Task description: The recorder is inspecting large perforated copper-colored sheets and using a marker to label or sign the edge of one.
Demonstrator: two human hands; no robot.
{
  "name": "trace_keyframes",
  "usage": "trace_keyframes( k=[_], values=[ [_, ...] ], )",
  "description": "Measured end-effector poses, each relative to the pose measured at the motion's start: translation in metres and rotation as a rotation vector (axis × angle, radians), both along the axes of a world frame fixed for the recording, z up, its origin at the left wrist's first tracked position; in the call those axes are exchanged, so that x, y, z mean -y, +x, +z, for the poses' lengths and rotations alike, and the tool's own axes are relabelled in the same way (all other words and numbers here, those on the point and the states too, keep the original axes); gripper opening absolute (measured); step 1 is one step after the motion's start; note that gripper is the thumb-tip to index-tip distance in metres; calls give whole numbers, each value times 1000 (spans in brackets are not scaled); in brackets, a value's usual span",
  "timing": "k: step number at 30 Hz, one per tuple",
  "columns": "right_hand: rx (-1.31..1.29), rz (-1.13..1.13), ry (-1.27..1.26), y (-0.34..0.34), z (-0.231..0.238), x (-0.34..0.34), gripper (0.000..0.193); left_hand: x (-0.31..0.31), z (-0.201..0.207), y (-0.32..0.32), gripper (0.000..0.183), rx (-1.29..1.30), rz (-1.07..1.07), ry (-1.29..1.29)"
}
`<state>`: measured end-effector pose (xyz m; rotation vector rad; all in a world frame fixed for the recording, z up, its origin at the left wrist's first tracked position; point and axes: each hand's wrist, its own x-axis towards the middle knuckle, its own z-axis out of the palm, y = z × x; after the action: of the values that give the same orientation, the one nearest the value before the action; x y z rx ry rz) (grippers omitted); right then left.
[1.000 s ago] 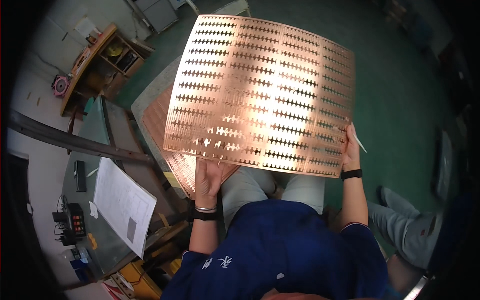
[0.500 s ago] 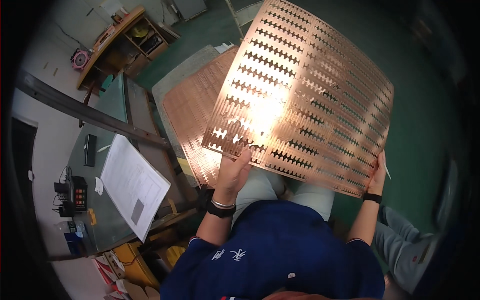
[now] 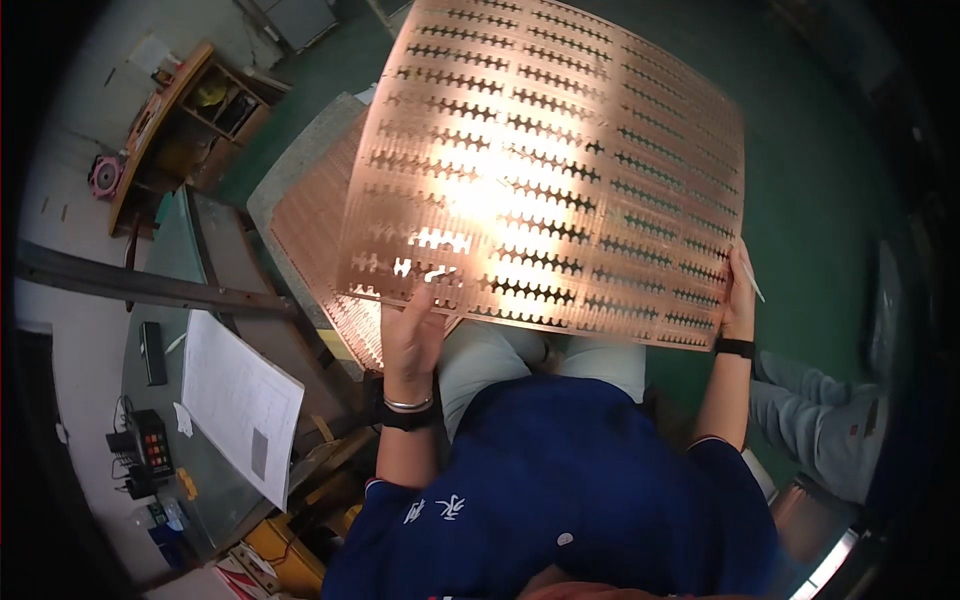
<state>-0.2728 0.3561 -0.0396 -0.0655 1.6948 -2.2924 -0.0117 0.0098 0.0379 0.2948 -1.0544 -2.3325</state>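
Held up in front of me is a large, thin copper-coloured panel (image 3: 560,200) cut through with rows of toothed slots. My left hand (image 3: 412,335) grips its near left edge, thumb on top. At the near right corner my right hand (image 3: 738,295) is closed on the panel's edge. A slim white pen-like stick (image 3: 752,278) also pokes out from that hand. Light glares off the panel's left middle. Below and to the left, a similar copper-coloured sheet (image 3: 310,220) lies on a grey board, partly hidden by the raised panel.
On the left stands a glass-topped desk (image 3: 225,500) with a paper sheet (image 3: 240,410), a black oblong case (image 3: 151,353) and a small device with lit buttons (image 3: 152,445). A metal bar (image 3: 130,280) crosses above it. Another person's grey-clad legs (image 3: 820,420) are at right.
The panel has shifted left and levelled somewhat, with both hands still on it. The glare has slid across its surface. My view has turned, so the desk sits lower and further left.
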Motion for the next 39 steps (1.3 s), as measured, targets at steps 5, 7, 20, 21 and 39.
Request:
trace_keyframes(
  k=[5, 7, 20, 21, 39],
  values=[
    [-58, 112, -192, 9, 38, 13, 39, 15, -14, 1, 49, -3, 58, 67],
    [-76, 132, -235, 12, 45, 16, 40, 23, -24, 1, 50, -4, 81, 96],
    [-143, 86, -219, 11, 45, 13, 42, 21, -20, -2, 49, -25, 45, 129],
    [-140, 76, -222, 11, 44, 14, 42, 22, -21, -2, 49, -23, 47, 127],
    [-174, 32, -212, 9, 36, 11, 44, 33, -33, 2, 48, -21, 29, 153]
  ],
)
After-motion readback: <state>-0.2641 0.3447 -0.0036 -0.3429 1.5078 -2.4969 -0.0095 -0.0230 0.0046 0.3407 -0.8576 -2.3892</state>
